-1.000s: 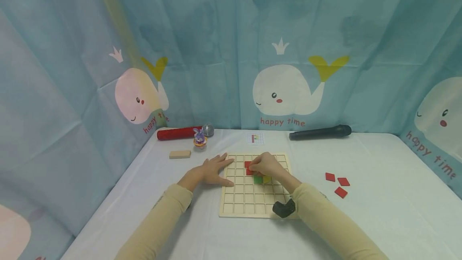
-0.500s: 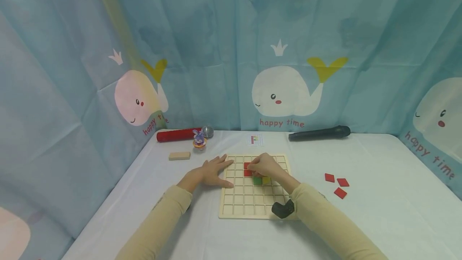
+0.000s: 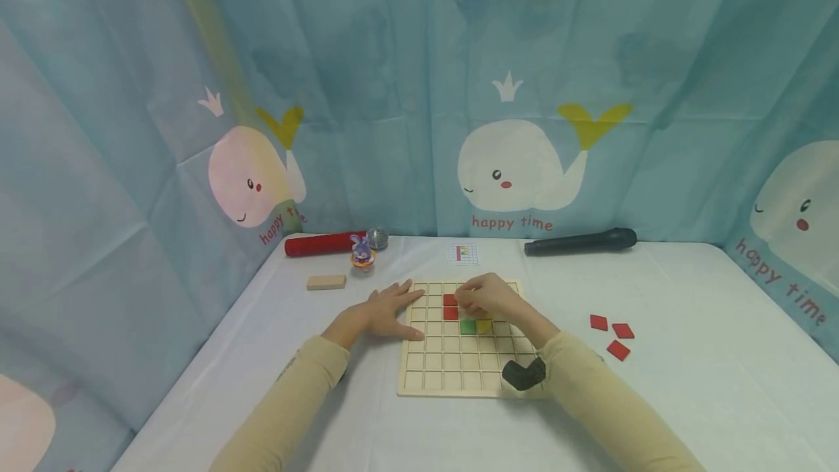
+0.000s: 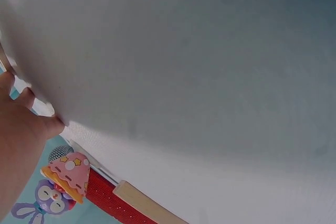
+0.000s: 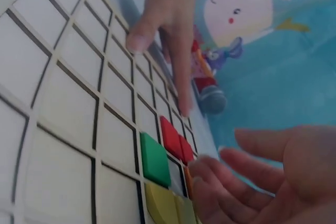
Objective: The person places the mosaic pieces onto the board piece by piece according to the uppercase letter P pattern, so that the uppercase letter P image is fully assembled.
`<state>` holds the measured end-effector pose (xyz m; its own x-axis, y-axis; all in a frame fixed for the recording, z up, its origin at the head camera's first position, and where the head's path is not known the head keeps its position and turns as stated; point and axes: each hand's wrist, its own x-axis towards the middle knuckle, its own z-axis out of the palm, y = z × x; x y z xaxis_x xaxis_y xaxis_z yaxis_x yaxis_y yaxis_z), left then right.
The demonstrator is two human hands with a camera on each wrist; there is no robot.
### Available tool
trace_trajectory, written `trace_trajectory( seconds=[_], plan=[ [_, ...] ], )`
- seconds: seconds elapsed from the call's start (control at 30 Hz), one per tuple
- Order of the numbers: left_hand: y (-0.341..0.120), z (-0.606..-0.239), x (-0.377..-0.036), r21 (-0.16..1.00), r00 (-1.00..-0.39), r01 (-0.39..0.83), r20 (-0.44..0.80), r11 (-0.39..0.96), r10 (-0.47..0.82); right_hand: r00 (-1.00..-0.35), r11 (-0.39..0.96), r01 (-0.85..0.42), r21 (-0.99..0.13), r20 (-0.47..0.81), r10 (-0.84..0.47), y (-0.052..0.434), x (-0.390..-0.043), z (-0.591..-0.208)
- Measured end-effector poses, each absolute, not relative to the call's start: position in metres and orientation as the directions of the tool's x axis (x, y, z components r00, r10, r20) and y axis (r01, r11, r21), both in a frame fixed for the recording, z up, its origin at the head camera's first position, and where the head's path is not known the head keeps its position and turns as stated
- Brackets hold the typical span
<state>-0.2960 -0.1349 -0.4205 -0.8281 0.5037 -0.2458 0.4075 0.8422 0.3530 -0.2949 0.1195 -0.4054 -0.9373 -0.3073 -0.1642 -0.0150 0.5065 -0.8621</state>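
You are looking down at your 2 hands over a square wooden board, ruled into a grid, on a white bench. Your left hand lies at the board's left edge, its fingers spread wide and gripping nothing.

Your right hand is over the board's far half, its fingers bent, their tips just beside 2 red tiles that sit in 1 column, 1 beyond the other. You cannot tell whether those fingers hold anything; the right wrist view shows an orange patch by the fingertips, mostly hidden. A green tile sits 1 column to the right and 1 row nearer you than the nearer red one, with a yellow tile to its right.

To the right of the board, 3 loose tiles, all red, lie on the bench near one another. Beyond the board is a small printed card, with a black microphone to its right. At far left, a rabbit toy stands in front of a red microphone, near a wooden block. A blue curtain printed with whales hangs behind.
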Motion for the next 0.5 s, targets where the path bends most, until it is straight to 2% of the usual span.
trace_trajectory(
  seconds=[0.2, 0.5],
  plan=[
    [-0.135, -0.422, -0.297, 0.351, -0.829, 0.413, -0.235, 0.840, 0.507, -0.903, 0.466, -0.019, -0.884, -0.185, -0.388, 0.143, -0.298, -0.404],
    [-0.135, -0.422, -0.297, 0.345, -0.830, 0.396, -0.262, 0.851, 0.493, -0.895, 0.417, -0.050, -0.908, -0.144, -0.421, 0.188, -0.296, -0.404]
  ],
)
